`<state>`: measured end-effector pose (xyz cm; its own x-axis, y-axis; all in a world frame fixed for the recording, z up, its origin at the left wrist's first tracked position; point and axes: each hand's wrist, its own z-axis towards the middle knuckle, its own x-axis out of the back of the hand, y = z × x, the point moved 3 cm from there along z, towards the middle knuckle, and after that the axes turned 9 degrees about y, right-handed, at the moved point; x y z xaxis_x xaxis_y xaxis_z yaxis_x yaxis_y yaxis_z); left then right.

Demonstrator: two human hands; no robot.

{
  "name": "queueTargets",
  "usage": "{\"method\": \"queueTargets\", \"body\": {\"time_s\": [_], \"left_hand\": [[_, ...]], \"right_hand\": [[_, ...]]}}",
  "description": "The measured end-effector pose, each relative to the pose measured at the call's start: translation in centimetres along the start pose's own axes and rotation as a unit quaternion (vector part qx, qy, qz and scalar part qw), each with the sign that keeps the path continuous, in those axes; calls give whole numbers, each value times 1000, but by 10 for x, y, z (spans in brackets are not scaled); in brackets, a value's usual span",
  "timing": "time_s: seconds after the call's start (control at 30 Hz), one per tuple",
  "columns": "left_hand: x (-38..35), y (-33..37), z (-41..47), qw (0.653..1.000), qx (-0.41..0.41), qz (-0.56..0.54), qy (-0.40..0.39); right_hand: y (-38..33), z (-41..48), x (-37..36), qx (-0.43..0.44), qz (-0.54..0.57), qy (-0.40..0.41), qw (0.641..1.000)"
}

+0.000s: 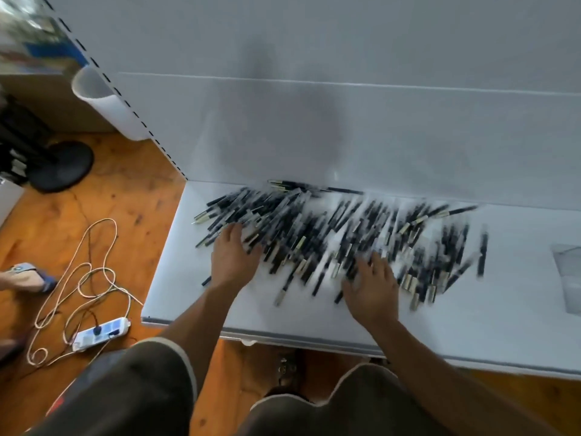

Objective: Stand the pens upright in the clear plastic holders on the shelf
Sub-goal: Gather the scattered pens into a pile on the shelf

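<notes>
on shelf (pixel 471 325), pens (pixel 314 234) flat, diag near-l/far-r; l hand (pixel 234 256), r hand (pixel 372 287) grip wide.

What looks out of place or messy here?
The pens lie flat in a loose, jumbled heap across the white shelf, none upright. The left hand and right hand rest open on the heap. On the floor, a tangled cable sprawls beside a power strip.
</notes>
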<state>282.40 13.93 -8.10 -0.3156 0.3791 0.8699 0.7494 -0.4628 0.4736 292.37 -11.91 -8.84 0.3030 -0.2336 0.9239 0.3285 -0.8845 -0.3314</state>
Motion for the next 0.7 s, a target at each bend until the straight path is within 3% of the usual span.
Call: {"method": "queueTargets", "body": {"time_s": [0.13,0.33,0.6,0.7], "left_hand": [[12,-30,31,1000,6,9,-4],[18,-51,87,999,29,14,17],[11,-63,103,997,-33,71,16],[7,-67,92,999,-23,33,13]], "right_hand": [[-64,7,-28,71,-2,-74,995],[-104,29,-47,135,-124,-87,979],[-102,45,-56,125,-133,-94,979],[-107,45,-56,107,-103,-80,986]]}}
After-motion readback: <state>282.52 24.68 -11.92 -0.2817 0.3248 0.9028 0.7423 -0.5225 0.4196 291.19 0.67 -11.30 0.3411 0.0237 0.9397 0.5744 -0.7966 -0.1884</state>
